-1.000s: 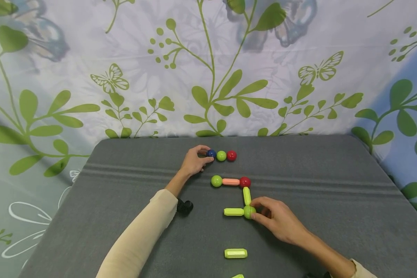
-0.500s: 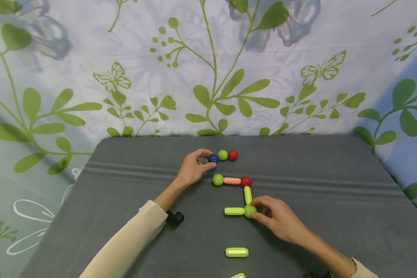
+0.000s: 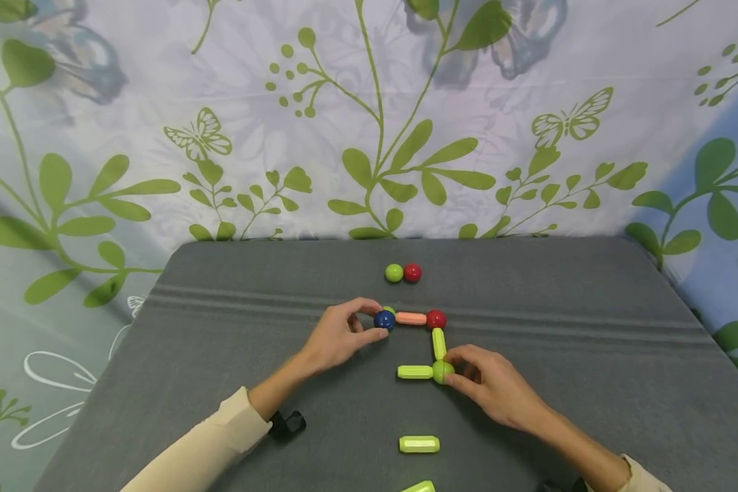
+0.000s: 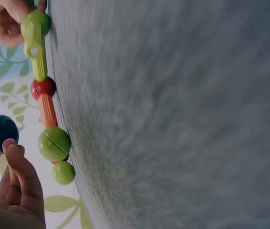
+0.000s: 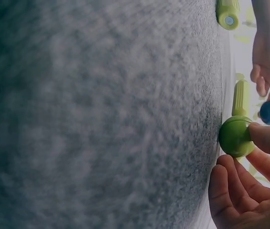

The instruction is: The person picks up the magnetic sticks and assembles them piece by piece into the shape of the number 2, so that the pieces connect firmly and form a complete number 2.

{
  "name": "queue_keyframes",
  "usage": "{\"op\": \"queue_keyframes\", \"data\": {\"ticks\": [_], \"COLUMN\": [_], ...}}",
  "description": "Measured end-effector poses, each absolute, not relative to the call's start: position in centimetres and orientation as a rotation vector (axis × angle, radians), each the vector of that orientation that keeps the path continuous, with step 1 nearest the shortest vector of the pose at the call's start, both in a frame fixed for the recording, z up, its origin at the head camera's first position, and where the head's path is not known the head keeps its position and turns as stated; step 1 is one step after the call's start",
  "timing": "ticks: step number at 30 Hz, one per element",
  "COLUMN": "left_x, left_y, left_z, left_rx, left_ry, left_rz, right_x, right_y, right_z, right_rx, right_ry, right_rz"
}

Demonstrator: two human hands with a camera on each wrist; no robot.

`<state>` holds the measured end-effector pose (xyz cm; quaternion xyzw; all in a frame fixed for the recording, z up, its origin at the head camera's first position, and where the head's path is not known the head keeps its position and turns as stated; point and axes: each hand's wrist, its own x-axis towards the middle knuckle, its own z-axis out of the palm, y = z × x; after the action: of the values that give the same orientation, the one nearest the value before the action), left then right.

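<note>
Between thumb and fingers my left hand (image 3: 338, 336) pinches a blue ball (image 3: 384, 320), lifted above the table in the left wrist view. In the head view it partly covers a green ball at the left end of a joined chain. From there run an orange rod (image 3: 411, 318), a red ball (image 3: 436, 319), a yellow-green rod (image 3: 439, 344) and another green ball (image 3: 443, 372). My right hand (image 3: 498, 389) holds that last ball on the table. A second yellow-green rod (image 3: 415, 372) points left from it.
Behind the chain lie a loose green ball (image 3: 394, 272) and a red ball (image 3: 413, 272), side by side. Nearer me are a yellow-green rod (image 3: 419, 445) and another yellow-green piece (image 3: 419, 486), cut off by the frame. A patterned cloth (image 3: 369, 123) hangs behind the grey table (image 3: 529, 294).
My left hand has taken the blue ball from the back row and brought it toward me, over the chain's left end. The right hand has stayed on its green ball.
</note>
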<state>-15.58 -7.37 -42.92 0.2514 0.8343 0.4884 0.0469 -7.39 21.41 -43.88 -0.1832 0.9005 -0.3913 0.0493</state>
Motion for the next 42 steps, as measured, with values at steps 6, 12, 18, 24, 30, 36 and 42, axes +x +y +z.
{"op": "queue_keyframes", "data": {"ticks": [6, 12, 18, 24, 30, 36, 42], "left_x": [-14.0, -13.1, -12.9, -12.8, -13.0, -13.1, -13.1], "left_y": [-8.1, -8.5, -8.4, -8.5, -8.5, -8.5, -8.5], "left_z": [-42.8, -42.8, -42.7, -42.9, -43.1, -43.2, -43.1], "left_rx": [0.893, 0.915, 0.899, 0.913, 0.910, 0.910, 0.920], "left_ry": [2.497, 2.456, 2.415, 2.394, 2.382, 2.372, 2.369], "left_rz": [1.362, 1.240, 1.199, 1.163, 1.131, 1.115, 1.093], "right_x": [-7.4, -7.4, -7.4, -7.4, -7.3, -7.4, -7.3], "right_y": [21.3, 21.3, 21.3, 21.3, 21.3, 21.3, 21.3], "right_z": [-43.8, -43.7, -43.8, -43.8, -43.8, -43.8, -43.8], "right_rx": [-0.558, -0.552, -0.556, -0.569, -0.582, -0.581, -0.591], "right_ry": [2.745, 2.744, 2.744, 2.748, 2.750, 2.741, 2.742], "right_rz": [-1.193, -1.189, -1.187, -1.192, -1.207, -1.214, -1.223]}}
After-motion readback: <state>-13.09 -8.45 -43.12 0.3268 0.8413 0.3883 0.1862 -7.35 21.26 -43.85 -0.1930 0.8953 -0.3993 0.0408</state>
